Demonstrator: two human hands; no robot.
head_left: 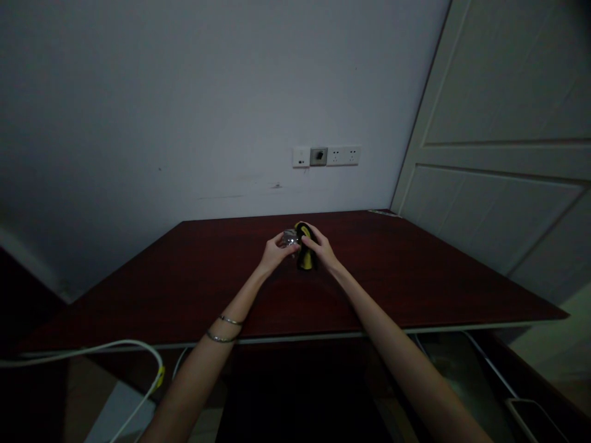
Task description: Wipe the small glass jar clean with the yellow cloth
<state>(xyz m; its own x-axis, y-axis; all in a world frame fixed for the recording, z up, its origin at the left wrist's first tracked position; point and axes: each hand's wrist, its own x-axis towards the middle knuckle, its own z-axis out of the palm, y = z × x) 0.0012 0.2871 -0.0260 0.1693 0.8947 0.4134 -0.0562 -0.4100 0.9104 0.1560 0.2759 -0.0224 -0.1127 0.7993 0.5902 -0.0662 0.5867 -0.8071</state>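
Both my arms reach out over a dark red-brown table (397,277). My left hand (274,250) is closed on a small shiny, clear-looking object (289,237) that I cannot make out well. My right hand (321,247) grips a black and yellow object (305,255) standing on the table, right beside the shiny one. The two hands nearly touch above the table's far middle. Two thin bangles (224,328) circle my left forearm.
A white wall rises behind the table, with a row of sockets and a switch (325,156). A white panelled door (498,141) stands at the right. A white cable (115,351) runs along the table's near left edge and hangs down.
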